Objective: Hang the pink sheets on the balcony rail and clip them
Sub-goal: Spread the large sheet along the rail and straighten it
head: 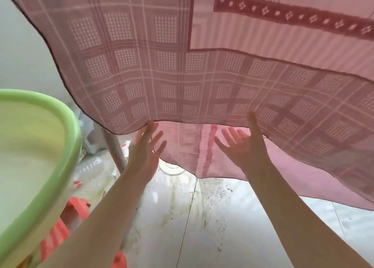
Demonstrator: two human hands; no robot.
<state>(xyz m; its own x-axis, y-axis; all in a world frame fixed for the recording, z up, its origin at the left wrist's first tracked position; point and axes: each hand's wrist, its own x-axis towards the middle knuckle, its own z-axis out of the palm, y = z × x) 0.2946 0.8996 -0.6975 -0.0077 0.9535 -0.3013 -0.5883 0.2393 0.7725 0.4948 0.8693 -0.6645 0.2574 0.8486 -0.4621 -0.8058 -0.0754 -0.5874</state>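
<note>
A pink checked sheet (182, 65) with a dark hem billows across the upper view, its lower edge lifted toward me. A second pink layer (222, 160) hangs behind and below it. My left hand (144, 152) reaches up with straight, spread fingers, its fingertips at the sheet's hem. My right hand (245, 144) is raised beside it, fingers spread, thumb against the hem. Neither hand grips the cloth. The rail and any clips are hidden.
A light green plastic basin (68, 146) fills the left side, resting on a red stool (58, 233). A grey metal leg (115, 150) slants down behind my left hand. Clear plastic bottles (93, 168) lie on the stained tiled floor (202, 217).
</note>
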